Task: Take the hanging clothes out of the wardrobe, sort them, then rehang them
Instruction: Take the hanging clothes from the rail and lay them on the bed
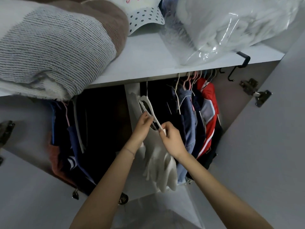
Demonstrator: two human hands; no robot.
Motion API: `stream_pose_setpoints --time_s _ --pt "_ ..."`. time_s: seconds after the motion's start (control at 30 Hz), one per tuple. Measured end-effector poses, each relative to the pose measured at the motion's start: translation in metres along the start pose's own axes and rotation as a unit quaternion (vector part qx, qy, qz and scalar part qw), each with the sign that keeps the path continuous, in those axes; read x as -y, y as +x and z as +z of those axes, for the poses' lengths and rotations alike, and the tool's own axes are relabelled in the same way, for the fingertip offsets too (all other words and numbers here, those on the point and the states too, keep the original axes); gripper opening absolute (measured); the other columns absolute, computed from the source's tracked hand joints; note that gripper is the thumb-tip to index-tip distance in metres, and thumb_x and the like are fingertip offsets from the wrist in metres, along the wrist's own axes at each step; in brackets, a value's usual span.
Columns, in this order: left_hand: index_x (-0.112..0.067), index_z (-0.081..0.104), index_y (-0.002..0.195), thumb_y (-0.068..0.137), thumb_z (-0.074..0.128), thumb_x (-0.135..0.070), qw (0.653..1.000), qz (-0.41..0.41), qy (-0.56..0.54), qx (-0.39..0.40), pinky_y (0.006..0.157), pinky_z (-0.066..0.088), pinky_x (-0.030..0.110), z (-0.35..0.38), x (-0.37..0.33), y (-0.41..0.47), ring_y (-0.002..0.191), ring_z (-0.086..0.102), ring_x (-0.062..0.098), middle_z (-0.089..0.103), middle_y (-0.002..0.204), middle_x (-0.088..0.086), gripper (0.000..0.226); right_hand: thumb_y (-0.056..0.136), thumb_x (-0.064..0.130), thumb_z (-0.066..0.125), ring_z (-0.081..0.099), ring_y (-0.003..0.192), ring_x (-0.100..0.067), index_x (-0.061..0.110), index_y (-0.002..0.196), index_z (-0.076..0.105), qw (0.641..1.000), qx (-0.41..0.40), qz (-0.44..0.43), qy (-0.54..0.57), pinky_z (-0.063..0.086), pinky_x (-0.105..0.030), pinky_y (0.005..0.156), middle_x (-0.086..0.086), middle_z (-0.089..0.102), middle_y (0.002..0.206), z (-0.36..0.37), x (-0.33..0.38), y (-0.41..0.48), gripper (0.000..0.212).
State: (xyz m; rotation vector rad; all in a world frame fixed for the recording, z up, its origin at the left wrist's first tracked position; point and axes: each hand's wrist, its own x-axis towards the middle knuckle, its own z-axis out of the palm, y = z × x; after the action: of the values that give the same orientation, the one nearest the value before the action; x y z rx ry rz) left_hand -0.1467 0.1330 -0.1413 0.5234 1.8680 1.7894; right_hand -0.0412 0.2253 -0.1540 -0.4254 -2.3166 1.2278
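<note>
Hanging mid-wardrobe under the shelf [148, 63], the white top [158, 161] sits on a white hanger [147, 103], btwn dark clothes [95, 126] on the left & a denim piece [188, 113] plus red jacket [210, 103] on the right. Our left hand [143, 124] pinches the hanger's arm w/ thumb and fingertips. Our right hand [170, 139] pinches the hanger's lower end, fingers curled round it. Up on the shelf we see a folded grey knit blanket [49, 52], a dotted cap [145, 20] & a clear plastic bag [231, 28]. Door hinge [255, 92] at far right.
</note>
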Motion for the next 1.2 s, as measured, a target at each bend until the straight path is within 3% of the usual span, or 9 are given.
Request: stream_pose_setpoints --time_s 0.1,0.2,0.37,0.53,0.67,0.8,0.9,1.03,1.2 --pt "-0.025 0.051 0.095 0.102 0.047 -0.016 0.997 -0.027 -0.071 -0.026 0.087 0.045 0.027 -0.002 -0.003 0.011 0.086 0.056 0.005 0.056 0.092 -0.005 0.013 0.094 0.008 0.055 0.049 0.06 0.0 0.016 0.084 0.049 1.0 0.006 0.009 0.001 0.034 -0.01 0.057 0.01 0.048 0.067 0.008 0.0 -0.007 0.014" --pt "-0.018 0.053 0.115 0.102 0.049 -0.024 0.988 -0.07 -0.135 -0.011 0.08 0.053 0.025 -0.006 -0.002 0.016 0.094 0.063 0.015 0.06 0.1 0.004 0.015 0.093 0.008 0.057 0.047 0.058 -0.002 0.011 0.085 0.051 0.999 0.032 0.004 -0.016 0.033 -0.013 0.056 0.007 0.047 0.065 0.004 -0.001 -0.006 0.01" --pt "-0.018 0.06 0.094 0.097 0.058 -0.014 0.993 -0.051 -0.1 -0.036 0.077 0.056 0.023 -0.006 0.012 0.016 0.09 0.065 0.016 0.06 0.098 0.003 0.006 0.094 0.017 0.062 0.051 0.057 -0.002 0.007 0.087 0.06 0.996 0.077 -0.011 -0.036 0.035 -0.013 0.056 0.007 0.053 0.063 -0.009 -0.003 0.002 0.012" --pt "-0.014 0.061 0.091 0.097 0.056 -0.009 0.994 -0.042 -0.096 -0.033 0.07 0.055 0.017 -0.019 0.02 0.011 0.087 0.067 0.015 0.061 0.093 0.003 0.01 0.098 0.022 0.055 0.063 0.076 -0.017 0.01 0.092 0.064 0.994 -0.095 0.014 -0.05 0.045 -0.027 0.072 -0.004 0.067 0.079 -0.05 -0.013 0.042 0.016" --pt "-0.015 0.062 0.087 0.097 0.055 -0.005 0.996 -0.019 -0.077 -0.031 0.072 0.055 0.015 -0.022 0.026 0.002 0.08 0.066 0.009 0.059 0.085 0.002 0.015 0.091 0.012 0.061 0.059 0.095 -0.039 -0.003 0.102 0.058 0.973 -0.044 0.046 -0.221 0.045 -0.039 0.078 -0.022 0.063 0.097 -0.062 -0.035 0.079 0.019" --pt "-0.011 0.061 0.094 0.097 0.055 -0.004 0.997 -0.004 -0.069 -0.038 0.068 0.052 0.012 -0.024 0.026 -0.001 0.075 0.068 0.0 0.059 0.087 0.002 0.01 0.093 0.009 0.057 0.057 0.106 -0.041 -0.004 0.125 0.047 0.967 -0.003 0.096 -0.237 0.041 -0.038 0.079 -0.025 0.061 0.114 -0.046 -0.04 0.089 0.036" --pt "-0.01 0.06 0.1 0.097 0.056 -0.005 0.997 -0.002 -0.062 -0.049 0.067 0.052 0.011 -0.029 0.024 -0.002 0.073 0.068 -0.001 0.061 0.087 0.002 0.007 0.096 0.01 0.054 0.061 0.098 -0.04 -0.004 0.117 0.049 0.97 0.005 0.138 -0.198 0.04 -0.034 0.072 -0.025 0.063 0.104 -0.037 -0.04 0.095 0.026" --pt "-0.012 0.061 0.103 0.096 0.057 -0.007 0.998 0.009 -0.044 -0.054 0.067 0.051 0.01 -0.033 0.021 -0.005 0.073 0.067 -0.004 0.063 0.089 -0.001 0.009 0.102 0.027 0.047 0.051 0.062 -0.021 0.005 0.089 0.052 0.976 -0.027 0.215 -0.009 0.036 -0.03 0.061 -0.004 0.053 0.068 -0.035 -0.033 0.105 0.026" --pt "-0.01 0.061 0.104 0.096 0.057 -0.006 0.998 0.017 -0.037 -0.057 0.068 0.051 0.011 -0.036 0.017 -0.009 0.074 0.066 -0.003 0.063 0.088 0.0 0.01 0.101 0.012 0.041 0.039 0.055 -0.014 0.019 0.083 0.054 0.957 -0.092 0.242 0.134 0.031 -0.028 0.053 0.001 0.047 0.064 -0.03 -0.036 0.098 0.024"
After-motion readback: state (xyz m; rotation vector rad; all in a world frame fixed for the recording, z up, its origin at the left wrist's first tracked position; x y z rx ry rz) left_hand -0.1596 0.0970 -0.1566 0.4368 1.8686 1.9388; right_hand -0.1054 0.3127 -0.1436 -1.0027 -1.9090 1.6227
